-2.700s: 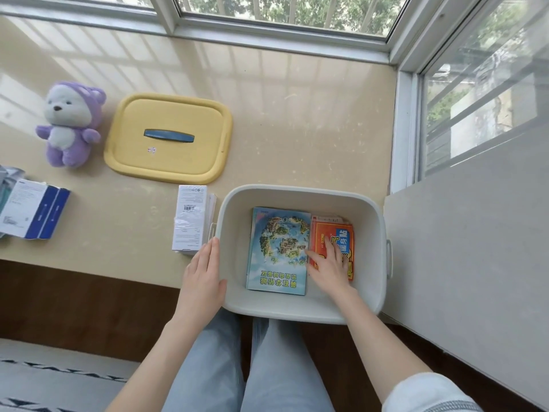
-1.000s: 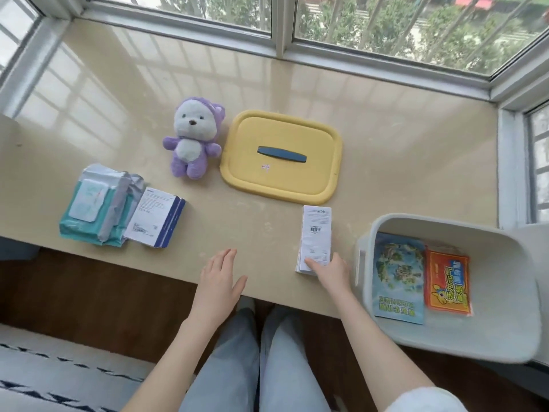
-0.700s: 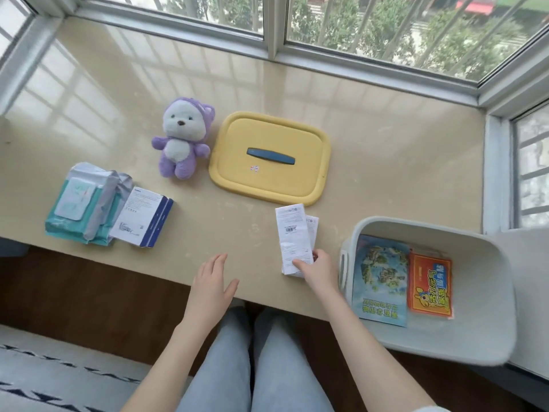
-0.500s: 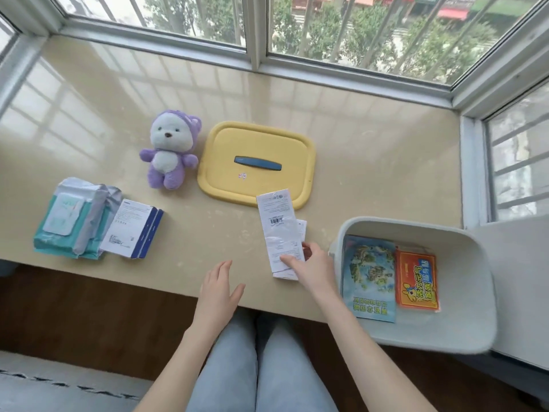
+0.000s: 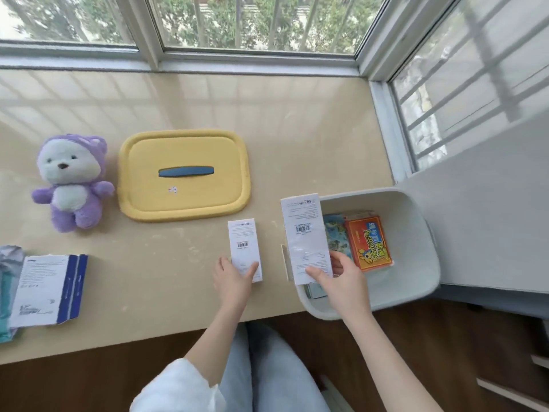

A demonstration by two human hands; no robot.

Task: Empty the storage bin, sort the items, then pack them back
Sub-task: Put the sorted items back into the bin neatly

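Your right hand (image 5: 338,281) is pinching the larger white box (image 5: 306,236) by its near end, holding it over the bin (image 5: 416,221) (likely packing it); your left hand (image 5: 234,278) is grasping the smaller white box (image 5: 245,248) near the sill's front edge.

A single head-worn, wide-angle camera looks forward and steeply down from above the seated person's lap, close over both hands. The left hand (image 5: 234,278) and right hand (image 5: 341,281) sit just below the middle of the frame, forearms entering from the bottom edge. Beyond the hands the beige ledge (image 5: 297,138) runs up to the window (image 5: 252,25) along the top. To the right of the right hand the storage bin (image 5: 416,233) lies near the frame's right side. With only this one view, nothing is shared between views.
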